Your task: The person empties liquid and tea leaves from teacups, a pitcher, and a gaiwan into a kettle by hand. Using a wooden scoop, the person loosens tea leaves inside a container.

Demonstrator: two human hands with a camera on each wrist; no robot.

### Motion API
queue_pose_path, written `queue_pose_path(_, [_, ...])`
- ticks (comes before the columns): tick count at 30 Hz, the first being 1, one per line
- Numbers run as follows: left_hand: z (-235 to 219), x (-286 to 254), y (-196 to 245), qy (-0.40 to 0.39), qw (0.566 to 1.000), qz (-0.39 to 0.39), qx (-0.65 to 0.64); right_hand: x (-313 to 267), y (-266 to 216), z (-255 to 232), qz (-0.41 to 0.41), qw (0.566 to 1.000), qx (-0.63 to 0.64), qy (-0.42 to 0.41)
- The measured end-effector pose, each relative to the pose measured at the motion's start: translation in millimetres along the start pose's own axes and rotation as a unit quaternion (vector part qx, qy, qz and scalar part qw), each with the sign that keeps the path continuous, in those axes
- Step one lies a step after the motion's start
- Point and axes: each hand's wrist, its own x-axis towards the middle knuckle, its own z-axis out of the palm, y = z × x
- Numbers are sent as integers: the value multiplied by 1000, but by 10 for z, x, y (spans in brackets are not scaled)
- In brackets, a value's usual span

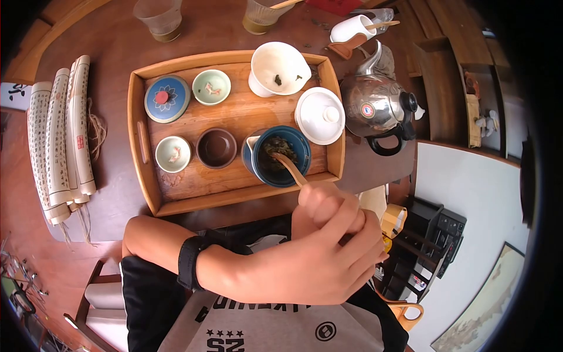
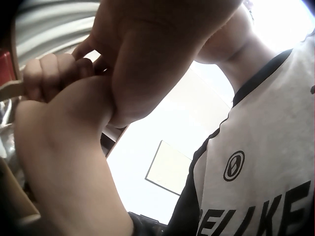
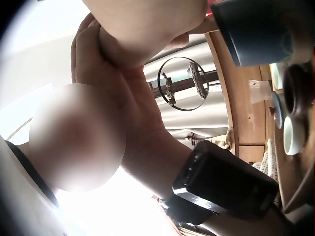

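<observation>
My right hand (image 1: 324,204) grips a slim wooden tea scoop (image 1: 295,172) near its upper end. The scoop's lower end rests among wet tea leaves (image 1: 275,146) inside a lidless blue teapot (image 1: 306,154) at the tray's front right. My left hand (image 1: 319,261) reaches across my body, its fingers curled round my right wrist (image 2: 93,98). In the right wrist view, the left arm wears a black wrist device (image 3: 221,179), and the teapot shows at upper right beside the right hand.
On the wooden tray (image 1: 234,206) stand a white pitcher (image 1: 281,61), white lid (image 1: 319,116), blue lid (image 1: 176,108), two pale cups and a brown cup (image 1: 216,148). A steel kettle (image 1: 369,97) stands right of the tray, rolled bamboo scrolls (image 1: 61,135) left, and two clear cups behind.
</observation>
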Motion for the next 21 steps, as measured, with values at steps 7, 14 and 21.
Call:
queue_pose_path(7, [-9,22,-36,-22,998,-63,10,-46,11,54,26,1000,-4,6])
queue_pose_path(14, [0,17,-75,-43,998,-53,1,-57,0,94,26,999,-19,19])
queue_pose_path(21, [-181,149,-117,-90,994,-43,34,475,10,64,-120,990,-63,48])
